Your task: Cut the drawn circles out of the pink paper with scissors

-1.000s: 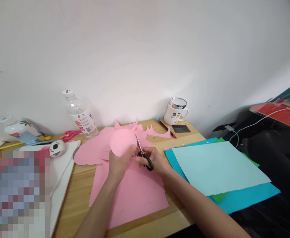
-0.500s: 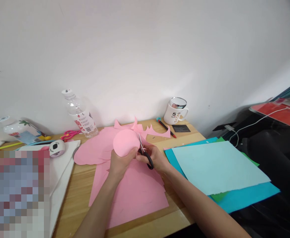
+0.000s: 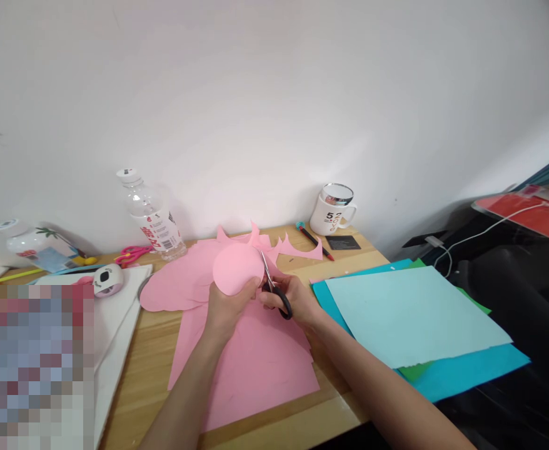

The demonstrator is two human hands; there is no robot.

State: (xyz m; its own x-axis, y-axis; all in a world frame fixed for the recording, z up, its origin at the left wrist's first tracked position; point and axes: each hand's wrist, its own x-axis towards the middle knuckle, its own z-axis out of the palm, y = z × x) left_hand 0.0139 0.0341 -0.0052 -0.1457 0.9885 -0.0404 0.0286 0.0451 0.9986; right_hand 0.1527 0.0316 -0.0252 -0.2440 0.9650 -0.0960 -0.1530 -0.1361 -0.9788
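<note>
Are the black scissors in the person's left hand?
No, the right hand holds the black-handled scissors, while the left hand holds the pink paper circle.

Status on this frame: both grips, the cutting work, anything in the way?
Left grip holds pink disc. Right grip on black scissors, at disc's right edge. Pink scraps just beyond; no obstruction visible.

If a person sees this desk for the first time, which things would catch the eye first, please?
Probably the pink paper disc near the middle, gripped in the left hand, with the black-handled scissors in the right hand beside its right edge. Next might be the broad pale blue sheet at the right. Farther back, near the wall, a clear bottle stands left and a white mug right.
</note>
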